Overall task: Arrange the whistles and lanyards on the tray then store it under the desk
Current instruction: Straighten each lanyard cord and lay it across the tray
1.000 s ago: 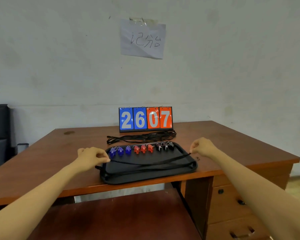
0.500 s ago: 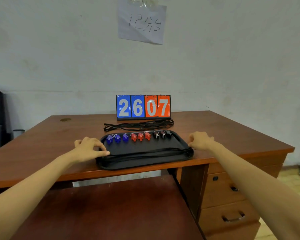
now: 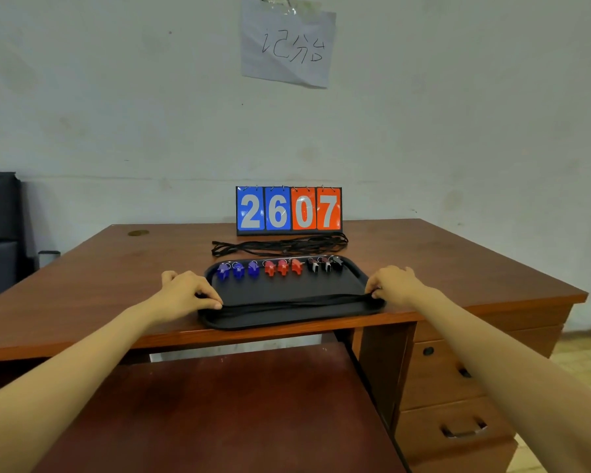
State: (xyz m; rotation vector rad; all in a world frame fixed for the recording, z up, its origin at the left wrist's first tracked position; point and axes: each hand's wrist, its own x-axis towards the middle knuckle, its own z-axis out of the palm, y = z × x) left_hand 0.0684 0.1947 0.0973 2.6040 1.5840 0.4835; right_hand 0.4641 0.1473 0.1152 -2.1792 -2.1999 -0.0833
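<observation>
Left hand point(image 3: 188, 293) and right hand point(image 3: 394, 285) pinch a lanyard point(image 3: 294, 299) flat across the tray point(image 3: 287, 320) at the bench's near edge; next, release and fetch the remaining lanyards point(image 3: 280, 245).

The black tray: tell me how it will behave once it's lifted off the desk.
The black tray looks thin and shallow-rimmed, so it probably feels light and may flex slightly. The whistles sit loose along its far edge and would likely slide if it tilts. The lanyard stretched between the left hand and right hand is floppy and could slip off.
</observation>
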